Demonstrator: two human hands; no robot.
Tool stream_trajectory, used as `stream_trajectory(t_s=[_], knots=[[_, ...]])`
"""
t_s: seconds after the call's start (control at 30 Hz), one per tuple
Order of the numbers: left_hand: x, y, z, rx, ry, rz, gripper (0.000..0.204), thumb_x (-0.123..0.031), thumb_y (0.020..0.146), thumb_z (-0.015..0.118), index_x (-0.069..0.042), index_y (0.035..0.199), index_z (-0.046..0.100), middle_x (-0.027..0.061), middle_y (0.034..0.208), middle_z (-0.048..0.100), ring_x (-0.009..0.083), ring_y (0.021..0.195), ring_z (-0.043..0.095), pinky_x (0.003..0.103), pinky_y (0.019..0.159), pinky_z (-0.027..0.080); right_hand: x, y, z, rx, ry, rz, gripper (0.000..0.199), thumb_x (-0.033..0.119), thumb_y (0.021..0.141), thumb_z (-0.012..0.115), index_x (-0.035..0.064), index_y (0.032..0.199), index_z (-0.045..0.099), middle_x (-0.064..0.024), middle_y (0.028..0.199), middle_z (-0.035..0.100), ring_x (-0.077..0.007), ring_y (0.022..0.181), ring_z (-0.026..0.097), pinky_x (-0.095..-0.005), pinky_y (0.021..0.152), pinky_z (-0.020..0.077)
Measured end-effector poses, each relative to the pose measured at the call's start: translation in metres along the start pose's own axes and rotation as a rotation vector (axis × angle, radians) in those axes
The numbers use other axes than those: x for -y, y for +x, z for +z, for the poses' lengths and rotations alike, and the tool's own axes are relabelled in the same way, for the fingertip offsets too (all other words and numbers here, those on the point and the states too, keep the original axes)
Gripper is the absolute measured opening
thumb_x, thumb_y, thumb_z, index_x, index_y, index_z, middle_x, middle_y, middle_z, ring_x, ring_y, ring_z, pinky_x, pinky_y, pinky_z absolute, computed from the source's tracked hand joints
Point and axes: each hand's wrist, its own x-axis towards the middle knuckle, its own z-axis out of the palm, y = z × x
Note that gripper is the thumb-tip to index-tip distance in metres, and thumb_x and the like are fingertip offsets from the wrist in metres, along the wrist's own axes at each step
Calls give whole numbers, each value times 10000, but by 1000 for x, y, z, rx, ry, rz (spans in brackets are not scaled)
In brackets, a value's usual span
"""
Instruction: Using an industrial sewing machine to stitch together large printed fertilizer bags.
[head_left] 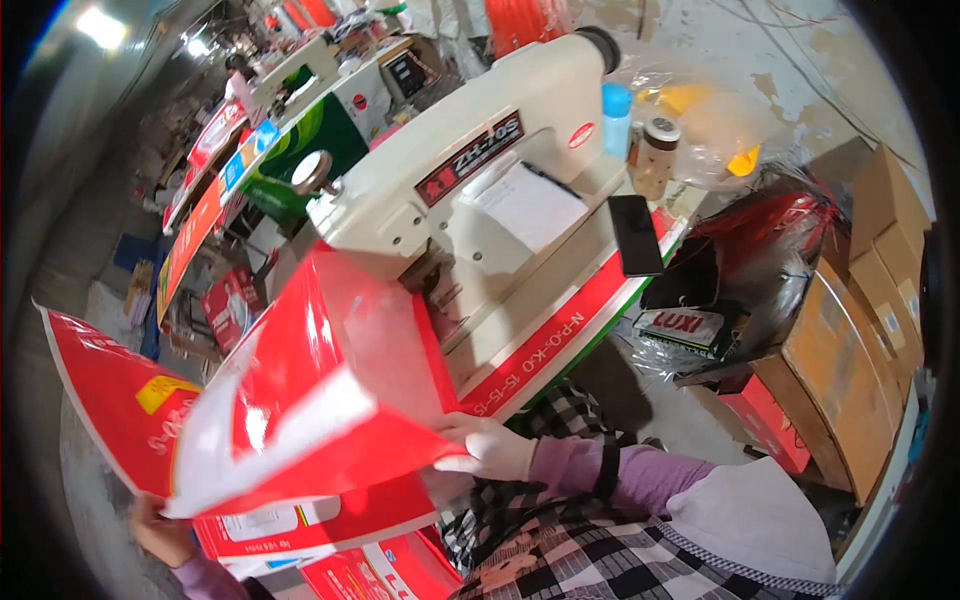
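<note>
We log a cream sewing machine (540,85), then the red-and-white sheet (300,410) against its near side, long axis slanting lower left to upper right, peak pointing toward the machine. Sheet spans between our hands: left of the right hand (490,447), which pinches its right corner; up and right of the left hand (160,532), grasping its lower-left corner.

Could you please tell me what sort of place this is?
Probably a sewing workshop, judging by the large sewing machine, what seems a second machine farther back, and the red sheet being handled.
</note>
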Motion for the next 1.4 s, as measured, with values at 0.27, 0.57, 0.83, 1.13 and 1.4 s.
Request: stream_trajectory(t_s=[0.27,0.57,0.83,1.13,1.4], knots=[[-367,-39,14,747,-1223,868,542,-105,719,626,-121,1253,532,91,1214,592,290,1195,519,538,1046,338,-14,-38,36,224,-172,72,261,263,928,539,36,1008,641,-147,980,632,-272,869,643,-364,783,508],[-315,-34,313,485,-907,305,613,-52,789,651,-109,1358,432,170,1445,373,312,1300,414,432,1035,373,-1,-50,-10,10,-29,259,418,337,896,584,-4,655,592,-163,680,563,-333,692,582,-425,632,462],[-343,-67,341,346,-850,385,604,-161,877,595,-246,1435,380,110,1560,190,334,1348,357,468,1077,331,40,-26,-7,86,-169,53,426,312,892,597,12,591,581,-137,660,562,-310,681,583,-405,622,474],[-397,-137,161,1375,-982,269,378,-141,849,555,-12,1203,524,247,1118,564,396,1006,578,452,877,473,-41,-76,-42,258,-409,217,342,276,913,520,28,700,623,-146,714,593,-325,718,595,-414,640,474],[-220,-93,-72,696,-118,398,847,-363,614,842,-143,1338,460,205,1445,365,483,1351,273,662,1083,148,-57,1,-50,125,-177,229,297,307,870,592,20,803,628,-171,731,576,-347,700,595,-422,639,478]])
